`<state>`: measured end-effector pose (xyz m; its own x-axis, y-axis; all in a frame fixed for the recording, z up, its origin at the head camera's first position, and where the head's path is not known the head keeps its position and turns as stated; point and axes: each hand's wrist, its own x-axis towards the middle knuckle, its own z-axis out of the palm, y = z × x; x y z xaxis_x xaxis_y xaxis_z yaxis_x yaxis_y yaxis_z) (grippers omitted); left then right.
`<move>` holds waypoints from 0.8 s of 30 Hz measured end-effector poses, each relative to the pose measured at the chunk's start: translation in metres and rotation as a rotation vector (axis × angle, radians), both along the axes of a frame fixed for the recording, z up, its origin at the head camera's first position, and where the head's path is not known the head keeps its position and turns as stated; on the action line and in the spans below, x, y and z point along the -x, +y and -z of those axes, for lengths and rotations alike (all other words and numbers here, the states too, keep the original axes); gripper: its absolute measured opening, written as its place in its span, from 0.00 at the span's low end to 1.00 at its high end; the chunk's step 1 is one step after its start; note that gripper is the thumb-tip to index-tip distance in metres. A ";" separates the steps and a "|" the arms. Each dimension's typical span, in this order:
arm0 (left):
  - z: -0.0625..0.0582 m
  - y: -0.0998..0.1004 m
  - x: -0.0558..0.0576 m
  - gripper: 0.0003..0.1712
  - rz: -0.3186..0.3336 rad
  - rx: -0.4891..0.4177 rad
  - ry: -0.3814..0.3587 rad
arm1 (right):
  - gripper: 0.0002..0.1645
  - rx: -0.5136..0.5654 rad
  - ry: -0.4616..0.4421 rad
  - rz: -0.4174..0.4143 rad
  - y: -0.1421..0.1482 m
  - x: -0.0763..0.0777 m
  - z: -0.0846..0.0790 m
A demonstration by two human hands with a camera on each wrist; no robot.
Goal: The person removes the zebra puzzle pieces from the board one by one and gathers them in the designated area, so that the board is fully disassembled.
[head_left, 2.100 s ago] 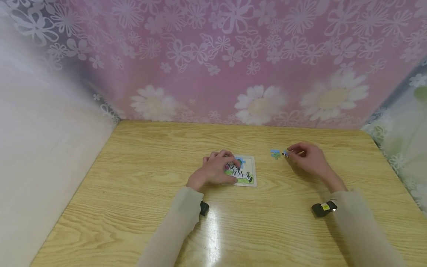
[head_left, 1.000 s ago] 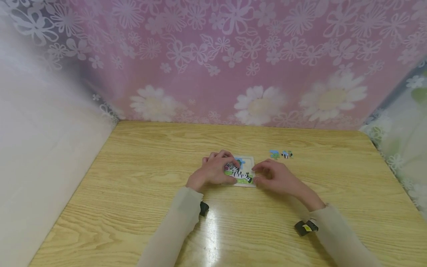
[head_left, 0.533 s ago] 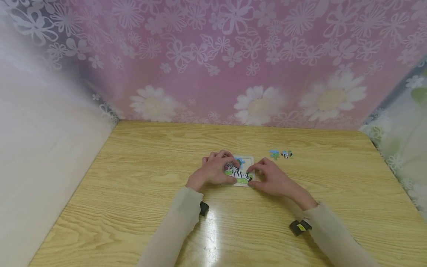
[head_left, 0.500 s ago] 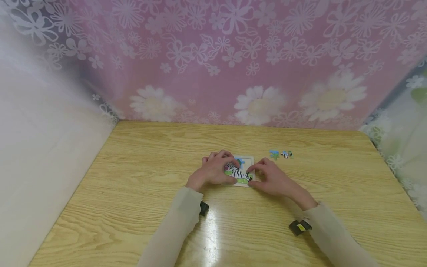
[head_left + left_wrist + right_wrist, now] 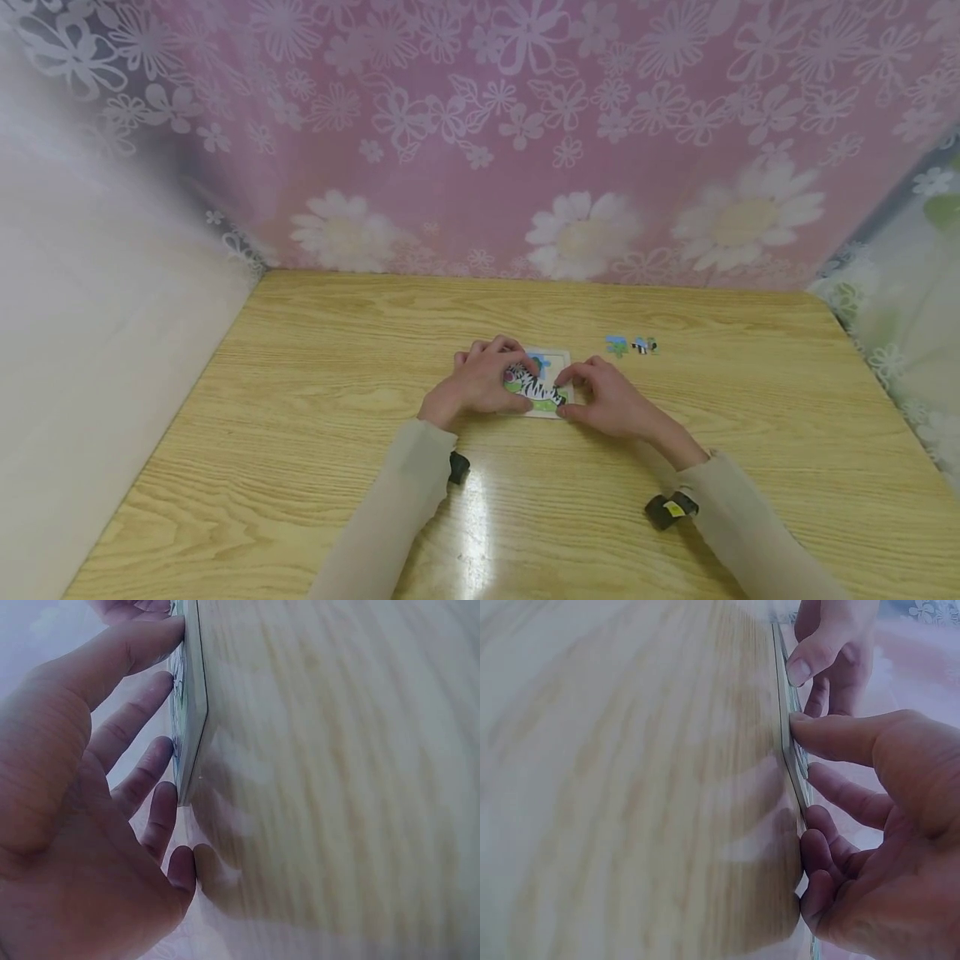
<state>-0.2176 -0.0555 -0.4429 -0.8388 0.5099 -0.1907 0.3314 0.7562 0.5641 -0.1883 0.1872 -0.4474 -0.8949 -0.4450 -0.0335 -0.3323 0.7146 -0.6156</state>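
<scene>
I judged it piece-seating: left grip loose on puzzle board, right grip pinching zebra piece; next needed pressing flat.

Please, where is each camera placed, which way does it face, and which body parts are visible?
Head: on the head, facing forward and down at table, zebra puzzle and loose pieces; left grip, right grip and both sleeves show.
Left wrist: on that wrist, facing along the left grip to the puzzle's edge; right grip partly shows.
Right wrist: on that wrist, facing along the right grip to the puzzle's edge; left grip partly shows.
Shared: both wrist views show the puzzle edge-on.
</scene>
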 end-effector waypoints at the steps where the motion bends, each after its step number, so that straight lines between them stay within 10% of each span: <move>1: 0.000 0.000 0.000 0.21 -0.002 -0.003 -0.002 | 0.18 0.001 -0.006 0.001 0.000 0.000 0.000; 24: -0.004 0.009 0.000 0.17 -0.064 0.013 -0.002 | 0.17 0.118 -0.063 0.047 -0.002 -0.001 0.000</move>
<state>-0.2174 -0.0467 -0.4390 -0.8694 0.4523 -0.1987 0.2809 0.7835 0.5543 -0.1877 0.1853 -0.4475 -0.9125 -0.4072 -0.0400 -0.2587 0.6498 -0.7147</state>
